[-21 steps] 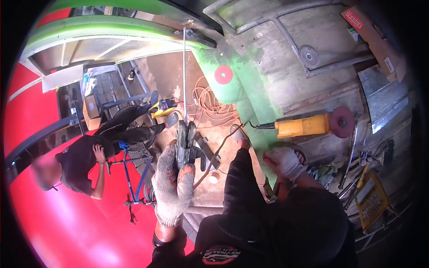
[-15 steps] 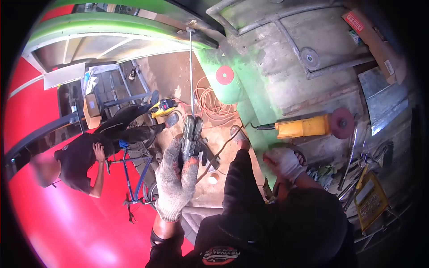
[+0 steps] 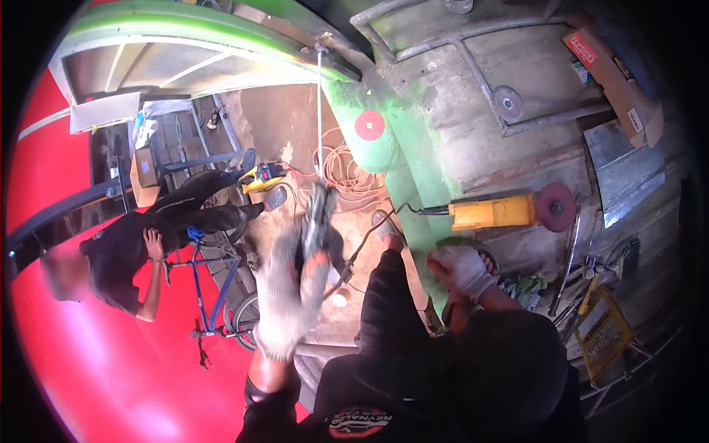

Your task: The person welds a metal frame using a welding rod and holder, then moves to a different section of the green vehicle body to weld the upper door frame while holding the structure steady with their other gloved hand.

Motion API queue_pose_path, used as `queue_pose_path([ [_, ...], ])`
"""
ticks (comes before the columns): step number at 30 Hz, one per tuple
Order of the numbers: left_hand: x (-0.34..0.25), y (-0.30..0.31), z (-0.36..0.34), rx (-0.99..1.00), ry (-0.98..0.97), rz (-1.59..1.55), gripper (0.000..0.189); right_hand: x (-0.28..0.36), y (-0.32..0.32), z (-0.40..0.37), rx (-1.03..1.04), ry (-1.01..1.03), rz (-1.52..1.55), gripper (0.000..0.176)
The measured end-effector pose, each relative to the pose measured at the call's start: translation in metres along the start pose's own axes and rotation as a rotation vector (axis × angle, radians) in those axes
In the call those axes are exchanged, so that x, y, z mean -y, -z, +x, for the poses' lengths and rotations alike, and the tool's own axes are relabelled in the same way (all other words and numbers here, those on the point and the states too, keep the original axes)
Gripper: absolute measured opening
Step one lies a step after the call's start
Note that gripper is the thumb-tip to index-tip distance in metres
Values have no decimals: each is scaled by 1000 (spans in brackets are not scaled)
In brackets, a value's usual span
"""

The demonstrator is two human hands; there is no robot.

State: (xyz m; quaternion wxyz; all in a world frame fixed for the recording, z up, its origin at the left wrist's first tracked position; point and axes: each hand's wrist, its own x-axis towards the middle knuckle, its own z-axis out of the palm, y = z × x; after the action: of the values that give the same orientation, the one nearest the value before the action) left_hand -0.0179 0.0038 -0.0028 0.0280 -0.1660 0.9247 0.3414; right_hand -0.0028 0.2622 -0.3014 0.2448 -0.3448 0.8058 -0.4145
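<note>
My left hand (image 3: 289, 295), in a knitted work glove, is closed round a dark metal clamp tool (image 3: 317, 218) that carries a long thin steel rod (image 3: 320, 111). The rod's far end touches the edge of a green metal panel (image 3: 214, 37). This hand and tool are blurred by motion. My right hand (image 3: 459, 269), also gloved, rests closed against the green-painted edge of the workbench (image 3: 413, 184), just above my knee. What it holds, if anything, is hidden.
A yellow angle grinder (image 3: 506, 210) with a red disc lies on the bench. Loose hand tools (image 3: 572, 258) and a yellow box (image 3: 605, 332) lie at the right. Below, another person in black (image 3: 140, 251) crouches by a blue bicycle (image 3: 207, 288). An orange cable coil (image 3: 347, 173) lies on the floor.
My left hand has moved the clamp tool and rod slightly right and up, now blurred. The right hand has stayed put. The whole view has shifted a little.
</note>
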Motion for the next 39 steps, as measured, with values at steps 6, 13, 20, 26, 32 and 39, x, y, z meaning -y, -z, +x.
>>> queue_pose_path([
  [6, 8, -5, -14, -73, -23, -26, 49, -1, 1, 1, -11, -37, 20, 19],
  [13, 7, -1, -10, -30, 50, 49, 52, 4, 5, 1, 44, -54, 10, 21],
  [20, -1, -1, -16, -34, 40, 72, 53, 0, 2, 1, 34, -34, 12, 22],
  [26, 1, -2, -12, -16, 18, 92, 53, -1, 2, 0, 22, -28, 18, 21],
  [32, 1, -2, -8, -28, 20, 72, 51, -2, -1, 0, 9, -27, 30, 21],
  [39, 2, 1, -8, -43, 61, 60, 51, 0, 0, 1, 30, -48, 25, 22],
])
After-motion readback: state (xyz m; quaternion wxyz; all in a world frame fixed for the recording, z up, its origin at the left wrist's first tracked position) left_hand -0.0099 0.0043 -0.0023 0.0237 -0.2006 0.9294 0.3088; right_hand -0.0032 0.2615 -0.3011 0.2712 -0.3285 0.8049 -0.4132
